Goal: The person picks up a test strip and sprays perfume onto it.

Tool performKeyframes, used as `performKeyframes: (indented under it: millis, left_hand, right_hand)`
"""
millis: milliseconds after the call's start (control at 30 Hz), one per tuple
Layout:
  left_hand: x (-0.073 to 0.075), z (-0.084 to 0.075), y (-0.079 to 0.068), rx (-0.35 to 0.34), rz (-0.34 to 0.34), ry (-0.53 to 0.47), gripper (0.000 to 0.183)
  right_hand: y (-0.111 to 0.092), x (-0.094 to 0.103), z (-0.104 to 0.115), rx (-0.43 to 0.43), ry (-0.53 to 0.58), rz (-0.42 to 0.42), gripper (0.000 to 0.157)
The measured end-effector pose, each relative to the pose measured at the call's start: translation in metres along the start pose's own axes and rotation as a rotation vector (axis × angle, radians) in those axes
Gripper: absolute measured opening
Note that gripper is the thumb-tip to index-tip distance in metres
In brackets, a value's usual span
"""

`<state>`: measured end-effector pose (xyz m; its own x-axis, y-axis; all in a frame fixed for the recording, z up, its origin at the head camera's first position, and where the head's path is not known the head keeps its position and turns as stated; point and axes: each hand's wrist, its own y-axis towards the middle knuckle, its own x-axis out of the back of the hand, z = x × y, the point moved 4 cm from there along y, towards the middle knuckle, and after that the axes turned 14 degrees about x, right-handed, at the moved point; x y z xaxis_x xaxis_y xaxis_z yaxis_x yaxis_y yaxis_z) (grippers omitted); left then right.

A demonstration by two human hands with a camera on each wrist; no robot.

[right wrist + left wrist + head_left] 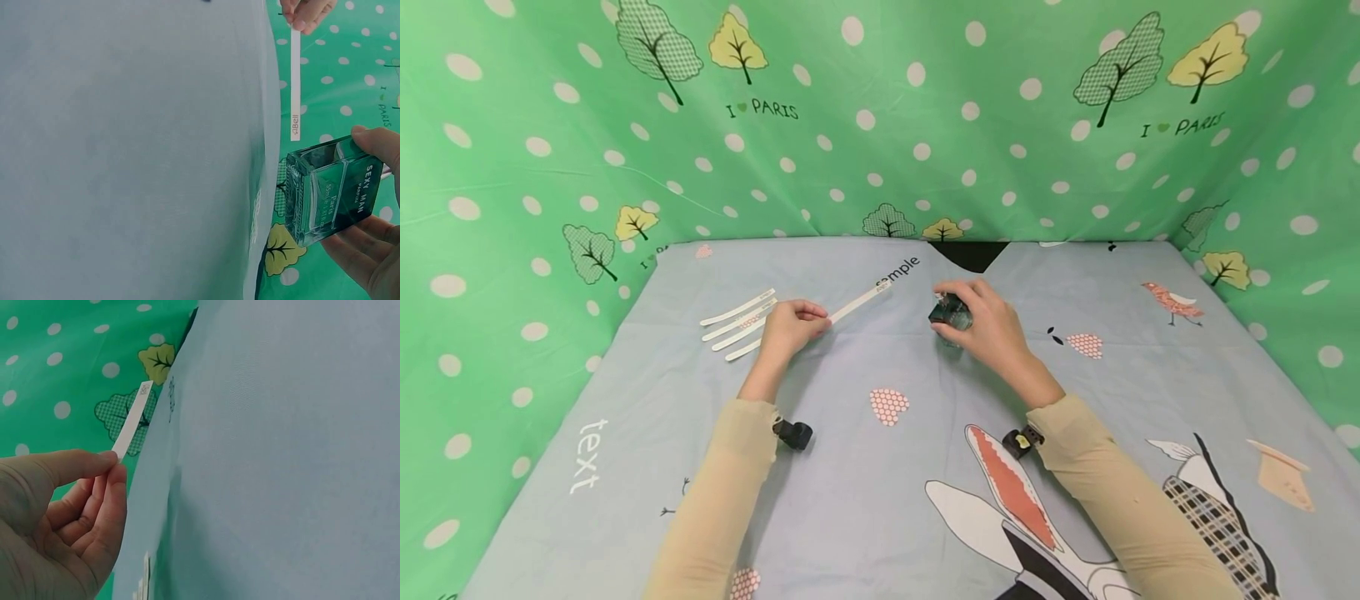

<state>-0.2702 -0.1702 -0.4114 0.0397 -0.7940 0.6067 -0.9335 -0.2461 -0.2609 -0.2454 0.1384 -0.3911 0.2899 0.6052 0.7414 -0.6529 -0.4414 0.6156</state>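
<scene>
My left hand pinches a white paper perfume test strip near one end, between thumb and fingertips. The strip's far end, printed with small letters, points toward the right hand. A square green glass perfume bottle is gripped by my right hand, thumb on one side and fingers on the other. "SEXY MAN" is printed on its side in the right wrist view. A gap separates the strip's printed end from the bottle. Several more white test strips lie side by side on the cloth, partly hidden by the left hand.
A grey-blue printed cloth covers the table. Behind it and along both sides hangs a green dotted curtain. Each wrist wears a small black camera, the left one and the right one both close above the cloth.
</scene>
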Motion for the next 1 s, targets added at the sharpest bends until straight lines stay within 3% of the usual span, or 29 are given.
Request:
performKeyframes:
  millis: [1000]
  left_hand:
    - [0.001,0.002,-0.012,-0.049,0.006,0.011,0.019]
  right_hand:
    - [0.000,0.000,0.000,-0.010,0.012,0.007,0.054]
